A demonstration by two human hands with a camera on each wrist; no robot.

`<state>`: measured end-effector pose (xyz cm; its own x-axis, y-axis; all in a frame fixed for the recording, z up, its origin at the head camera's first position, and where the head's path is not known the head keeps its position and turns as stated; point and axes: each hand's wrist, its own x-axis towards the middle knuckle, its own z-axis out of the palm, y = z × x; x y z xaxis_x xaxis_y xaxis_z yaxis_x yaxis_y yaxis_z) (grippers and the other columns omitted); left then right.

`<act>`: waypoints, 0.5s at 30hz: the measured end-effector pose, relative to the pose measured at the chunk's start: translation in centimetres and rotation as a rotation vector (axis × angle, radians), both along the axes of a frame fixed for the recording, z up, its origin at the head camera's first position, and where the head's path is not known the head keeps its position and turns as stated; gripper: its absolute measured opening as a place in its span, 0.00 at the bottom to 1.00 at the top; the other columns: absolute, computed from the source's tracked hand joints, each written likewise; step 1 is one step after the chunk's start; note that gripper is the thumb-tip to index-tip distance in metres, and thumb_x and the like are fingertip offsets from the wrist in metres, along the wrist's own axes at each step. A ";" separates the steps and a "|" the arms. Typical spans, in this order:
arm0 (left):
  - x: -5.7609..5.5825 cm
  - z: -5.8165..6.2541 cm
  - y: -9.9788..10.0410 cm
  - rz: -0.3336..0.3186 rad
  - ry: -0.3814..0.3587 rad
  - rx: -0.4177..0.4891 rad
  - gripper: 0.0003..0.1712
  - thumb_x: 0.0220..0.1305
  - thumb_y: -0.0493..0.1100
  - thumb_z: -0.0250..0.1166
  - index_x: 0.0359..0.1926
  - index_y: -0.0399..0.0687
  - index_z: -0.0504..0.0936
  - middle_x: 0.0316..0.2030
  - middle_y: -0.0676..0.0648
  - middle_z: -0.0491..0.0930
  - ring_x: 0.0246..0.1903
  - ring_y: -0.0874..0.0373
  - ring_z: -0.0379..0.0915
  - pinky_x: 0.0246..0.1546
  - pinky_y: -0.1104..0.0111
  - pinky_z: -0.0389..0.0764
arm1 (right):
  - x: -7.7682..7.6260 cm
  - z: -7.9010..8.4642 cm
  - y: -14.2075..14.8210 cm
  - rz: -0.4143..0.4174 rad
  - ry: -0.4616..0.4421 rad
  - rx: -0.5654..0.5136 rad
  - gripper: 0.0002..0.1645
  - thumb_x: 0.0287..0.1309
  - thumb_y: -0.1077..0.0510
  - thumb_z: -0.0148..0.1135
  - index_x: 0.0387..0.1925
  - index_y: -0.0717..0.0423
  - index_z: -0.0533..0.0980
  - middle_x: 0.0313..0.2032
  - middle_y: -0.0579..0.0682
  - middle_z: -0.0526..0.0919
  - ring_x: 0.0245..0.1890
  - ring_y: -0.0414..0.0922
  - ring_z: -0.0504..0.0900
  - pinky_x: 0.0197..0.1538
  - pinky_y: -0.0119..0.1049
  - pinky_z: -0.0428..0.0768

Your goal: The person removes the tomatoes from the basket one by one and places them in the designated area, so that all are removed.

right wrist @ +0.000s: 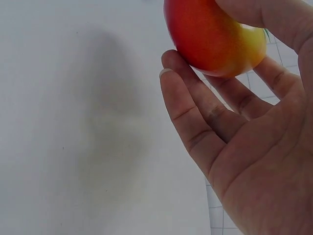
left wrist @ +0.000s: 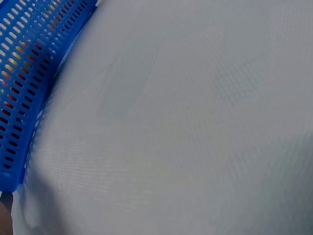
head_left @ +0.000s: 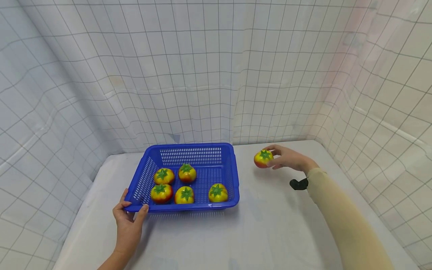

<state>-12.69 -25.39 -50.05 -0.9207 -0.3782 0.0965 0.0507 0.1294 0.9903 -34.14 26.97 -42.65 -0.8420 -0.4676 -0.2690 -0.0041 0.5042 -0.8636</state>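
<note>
In the head view my right hand (head_left: 288, 158) pinches a red-and-yellow tomato (head_left: 261, 160) with a green star-shaped top, right of the basket. Seen from the right wrist, the thumb and fingertips hold the tomato (right wrist: 210, 36) from its sides, and a shadow falls on the white cloth. My left hand (head_left: 128, 228) grips the near left corner of a blue plastic basket (head_left: 192, 207), thumb on the rim. Inside lie several similar tomatoes (head_left: 185, 195), mostly toward the left and front. The left wrist view shows the basket's slotted side wall (left wrist: 29, 88) and just a sliver of hand.
A white cloth (head_left: 256, 225) covers the table. White curtains with a dark grid (head_left: 202, 75) hang behind it and along both sides. A small black object (head_left: 298, 184) shows beside the right wrist.
</note>
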 end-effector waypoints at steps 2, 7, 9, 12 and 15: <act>0.0 0.0 0.0 0.002 -0.003 -0.002 0.27 0.76 0.43 0.61 0.55 0.59 0.48 0.80 0.61 0.38 0.78 0.42 0.41 0.53 0.86 0.68 | 0.1 -0.3 0.1 -0.005 0.000 0.003 0.42 0.61 0.54 0.72 0.72 0.52 0.62 0.69 0.61 0.65 0.58 0.55 0.76 0.58 0.46 0.81; -0.1 0.1 0.0 0.004 -0.022 -0.008 0.28 0.76 0.44 0.61 0.56 0.58 0.48 0.80 0.62 0.38 0.78 0.44 0.40 0.55 0.83 0.68 | 0.2 -1.0 0.3 -0.004 -0.006 -0.001 0.41 0.61 0.54 0.72 0.71 0.52 0.63 0.68 0.60 0.65 0.59 0.55 0.76 0.59 0.46 0.80; -0.1 0.1 0.0 0.003 -0.024 -0.007 0.28 0.76 0.44 0.61 0.56 0.57 0.48 0.80 0.62 0.38 0.78 0.44 0.40 0.56 0.83 0.68 | 0.2 -1.3 0.5 -0.008 -0.010 -0.001 0.42 0.61 0.54 0.72 0.72 0.52 0.63 0.68 0.61 0.65 0.59 0.55 0.76 0.58 0.46 0.80; -0.1 0.1 0.0 0.003 -0.018 -0.004 0.27 0.76 0.44 0.61 0.56 0.58 0.48 0.80 0.62 0.38 0.78 0.44 0.40 0.55 0.84 0.68 | 0.2 -1.7 0.6 -0.015 -0.024 -0.003 0.42 0.61 0.54 0.72 0.72 0.52 0.63 0.69 0.61 0.65 0.60 0.55 0.75 0.58 0.45 0.81; -0.1 0.0 0.0 0.002 -0.011 0.002 0.27 0.76 0.43 0.61 0.55 0.58 0.48 0.80 0.61 0.38 0.78 0.44 0.40 0.55 0.84 0.68 | 0.4 -2.0 0.6 -0.022 -0.037 -0.002 0.42 0.61 0.54 0.72 0.72 0.52 0.63 0.69 0.61 0.65 0.60 0.55 0.75 0.59 0.46 0.80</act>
